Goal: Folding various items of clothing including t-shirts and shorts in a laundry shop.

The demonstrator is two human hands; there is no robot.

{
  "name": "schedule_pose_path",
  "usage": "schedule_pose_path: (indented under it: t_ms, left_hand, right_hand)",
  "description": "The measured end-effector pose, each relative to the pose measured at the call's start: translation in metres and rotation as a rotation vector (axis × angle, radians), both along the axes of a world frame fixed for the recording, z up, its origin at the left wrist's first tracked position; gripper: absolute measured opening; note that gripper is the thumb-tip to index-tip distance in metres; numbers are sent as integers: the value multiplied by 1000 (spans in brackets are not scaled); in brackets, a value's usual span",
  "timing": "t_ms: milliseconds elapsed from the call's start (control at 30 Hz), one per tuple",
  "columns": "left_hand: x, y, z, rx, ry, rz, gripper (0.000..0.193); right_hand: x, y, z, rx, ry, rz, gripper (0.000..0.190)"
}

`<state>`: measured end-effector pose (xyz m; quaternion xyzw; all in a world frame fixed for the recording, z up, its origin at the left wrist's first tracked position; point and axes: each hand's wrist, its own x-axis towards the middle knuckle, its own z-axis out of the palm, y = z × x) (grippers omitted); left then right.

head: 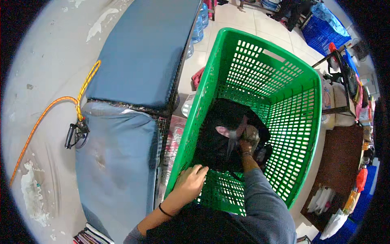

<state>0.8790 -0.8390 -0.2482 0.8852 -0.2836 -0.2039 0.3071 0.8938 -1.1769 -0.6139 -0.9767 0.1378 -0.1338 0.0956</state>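
Observation:
A large green plastic basket point(318, 122) with slotted walls stands before me. Dark cloth items point(225, 113) lie inside on its bottom, with small pinkish and pale parts among them. My left hand point(190, 183) rests over the near left rim of the basket, its fingers curled around the edge; a thin black band circles that wrist. Deep in the basket, my right hand point(247, 143) reaches into the dark cloth near a pale item. Its fingers are shaded and partly hidden, so its grip is unclear.
To the left are two blue padded surfaces point(143, 55) and a steam iron point(77, 134) with a yellow-orange cord. Water bottles point(198, 30) stand beyond the pads. A blue crate point(323, 33) is at the back right. A brown table point(338, 161) bearing plastic bags stands on the right.

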Motion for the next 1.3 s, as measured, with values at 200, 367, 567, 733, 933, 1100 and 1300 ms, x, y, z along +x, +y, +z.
schedule_pose_path:
  t_ms: [200,367,567,733,933,1100,1300]
  left_hand:
    - [12,-7,5,-34,32,3,36]
    - [11,2,-2,-42,-32,38,33]
    - [0,3,6,-20,46,58,34]
    - [4,2,14,47,125,78,37]
    - [15,-6,7,-31,71,37,34]
    - [16,-8,-8,-116,-32,59,32]
    - [14,-5,26,-579,252,136,37]
  right_hand:
    - [38,-53,91,-255,249,303,41]
    - [71,-40,116,212,876,-66,43]
    - [43,-48,50,46,937,-86,91]
    - [27,-47,-8,-46,720,-36,81]
    - [-3,-79,0,401,596,-51,66]
    - [34,-37,235,1450,362,74,52]
    - [74,2,500,1086,89,508,60]
